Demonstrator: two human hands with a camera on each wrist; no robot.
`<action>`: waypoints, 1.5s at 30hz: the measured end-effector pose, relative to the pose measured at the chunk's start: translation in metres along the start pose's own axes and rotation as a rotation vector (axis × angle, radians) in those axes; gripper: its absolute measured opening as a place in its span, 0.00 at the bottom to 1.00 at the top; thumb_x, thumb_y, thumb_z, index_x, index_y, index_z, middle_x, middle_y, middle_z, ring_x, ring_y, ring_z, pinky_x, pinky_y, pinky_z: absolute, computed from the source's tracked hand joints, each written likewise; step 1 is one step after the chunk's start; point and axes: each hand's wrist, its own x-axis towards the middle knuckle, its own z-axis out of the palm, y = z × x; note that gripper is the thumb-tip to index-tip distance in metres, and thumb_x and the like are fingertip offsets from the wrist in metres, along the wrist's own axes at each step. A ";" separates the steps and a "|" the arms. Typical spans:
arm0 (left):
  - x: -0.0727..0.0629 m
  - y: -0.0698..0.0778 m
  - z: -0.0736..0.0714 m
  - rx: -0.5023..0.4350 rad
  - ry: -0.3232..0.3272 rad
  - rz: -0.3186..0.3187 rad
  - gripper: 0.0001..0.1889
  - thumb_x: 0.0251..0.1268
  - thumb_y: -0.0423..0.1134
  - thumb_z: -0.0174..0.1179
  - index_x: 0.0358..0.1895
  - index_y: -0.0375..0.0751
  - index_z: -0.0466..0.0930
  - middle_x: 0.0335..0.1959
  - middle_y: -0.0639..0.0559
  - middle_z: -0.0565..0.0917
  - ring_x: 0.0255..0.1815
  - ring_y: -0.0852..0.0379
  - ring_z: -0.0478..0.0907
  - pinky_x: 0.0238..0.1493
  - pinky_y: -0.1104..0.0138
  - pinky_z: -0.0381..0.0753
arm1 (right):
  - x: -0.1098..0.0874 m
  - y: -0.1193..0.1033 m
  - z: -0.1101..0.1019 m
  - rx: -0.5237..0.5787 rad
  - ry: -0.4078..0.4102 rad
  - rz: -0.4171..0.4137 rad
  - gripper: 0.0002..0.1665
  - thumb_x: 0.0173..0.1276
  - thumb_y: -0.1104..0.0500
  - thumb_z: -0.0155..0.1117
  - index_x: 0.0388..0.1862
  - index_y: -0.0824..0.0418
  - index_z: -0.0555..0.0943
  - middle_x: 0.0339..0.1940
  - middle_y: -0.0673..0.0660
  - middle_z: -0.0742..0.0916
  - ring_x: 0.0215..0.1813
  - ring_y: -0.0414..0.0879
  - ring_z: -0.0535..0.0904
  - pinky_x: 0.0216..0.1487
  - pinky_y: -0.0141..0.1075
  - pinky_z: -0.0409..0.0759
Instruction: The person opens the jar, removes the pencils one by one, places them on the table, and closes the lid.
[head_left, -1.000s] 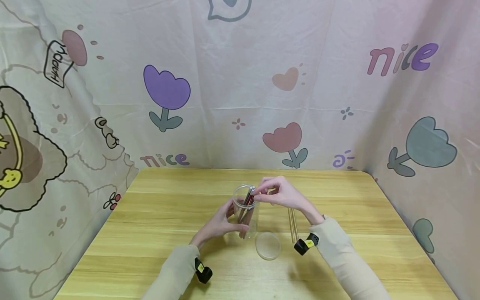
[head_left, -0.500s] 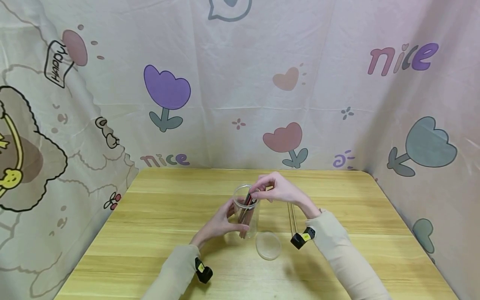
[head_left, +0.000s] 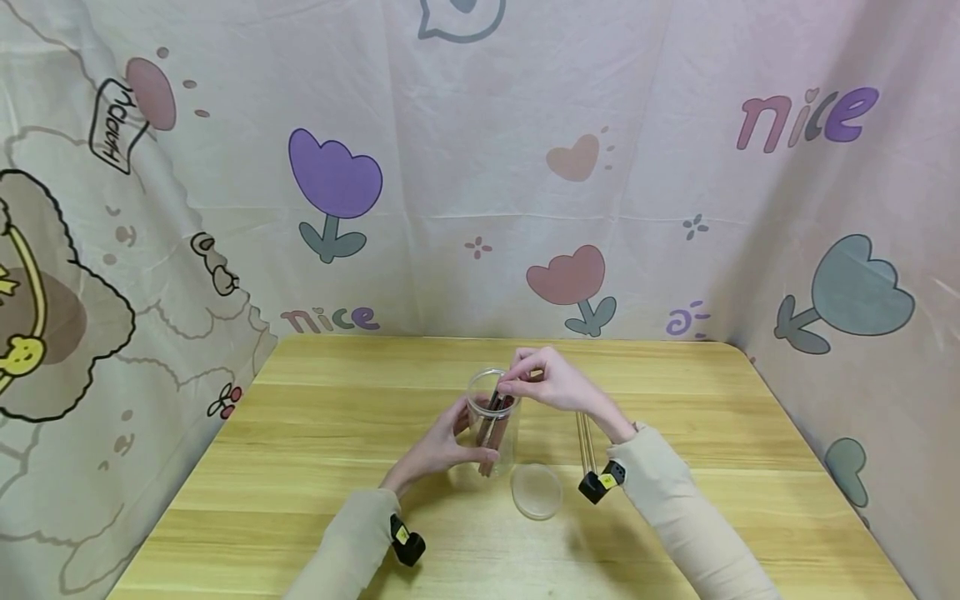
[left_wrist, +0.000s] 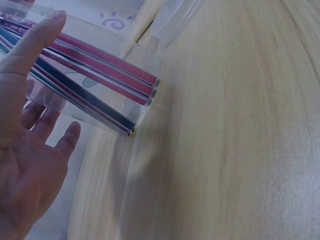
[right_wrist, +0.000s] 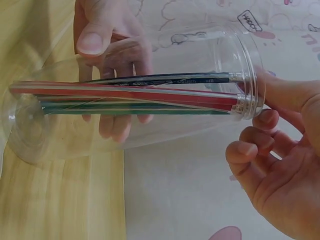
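My left hand (head_left: 447, 442) grips a clear plastic jar (head_left: 508, 442) from its left side; the thumb crosses its front. The jar leans toward the right hand. Inside stand several pencils (right_wrist: 150, 95), red, black and green, with metal ferrules near the mouth. My right hand (head_left: 553, 383) is at the jar's mouth, thumb and forefinger close together over the pencil tops. The right wrist view has those fingertips beside the jar rim (right_wrist: 250, 75), other fingers loosely curled. Whether they pinch a pencil is unclear. The left wrist view shows the pencils' lower ends (left_wrist: 150, 92).
A round clear lid (head_left: 536, 492) lies on the wooden table (head_left: 337, 400) in front of the jar. Thin wooden sticks (head_left: 585, 442) lie to the right, partly under the right wrist. A printed cloth (head_left: 450, 167) hangs behind the table.
My right hand has shifted slightly left, its fingertips staying over the jar's mouth. The pencil tops have shifted a little. The left hand and jar hold still.
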 end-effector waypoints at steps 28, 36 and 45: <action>-0.001 0.002 0.000 0.000 0.003 -0.024 0.45 0.54 0.40 0.76 0.74 0.47 0.61 0.74 0.47 0.71 0.78 0.41 0.64 0.80 0.42 0.59 | 0.004 0.004 0.015 -0.290 0.196 -0.187 0.03 0.65 0.66 0.70 0.35 0.63 0.90 0.26 0.51 0.79 0.27 0.34 0.68 0.24 0.27 0.69; -0.002 0.003 0.000 0.004 0.006 -0.025 0.45 0.54 0.40 0.76 0.74 0.47 0.61 0.74 0.46 0.71 0.78 0.41 0.63 0.81 0.43 0.58 | 0.007 0.004 0.015 -0.398 0.199 -0.273 0.03 0.64 0.64 0.72 0.34 0.62 0.90 0.25 0.50 0.81 0.26 0.34 0.69 0.23 0.24 0.68; -0.001 0.002 0.000 0.014 0.003 0.000 0.44 0.55 0.39 0.76 0.74 0.45 0.60 0.74 0.44 0.70 0.78 0.39 0.63 0.79 0.40 0.59 | 0.008 0.004 0.016 -0.310 0.179 -0.242 0.03 0.64 0.63 0.73 0.31 0.62 0.88 0.25 0.50 0.84 0.27 0.33 0.71 0.22 0.37 0.75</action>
